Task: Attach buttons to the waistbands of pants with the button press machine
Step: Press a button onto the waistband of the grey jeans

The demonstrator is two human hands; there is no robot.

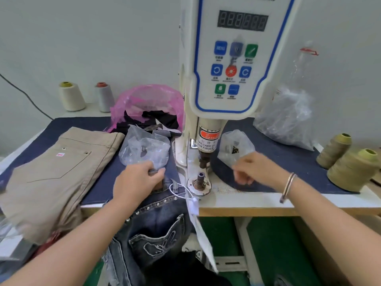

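**Left hand on jeans waistband, right hand blurred near button bag**

Left hand (137, 178) grips the waistband of the dark jeans (156, 228), just left of the button press machine (206, 141) and its lower die (200, 178). Jeans hang off the table (257, 200) edge, white tag (192, 205) attached. Right hand (253, 168) blurred, fingers curled; can't tell if it holds anything. Clear bag (235, 147) just behind it. Khaki pants (55, 172) lie far left.

Left grip (137, 180) curled and pinching, bare forearm stretched forward, right grip (254, 167) loosely curled, blurred, bangled wrist behind it
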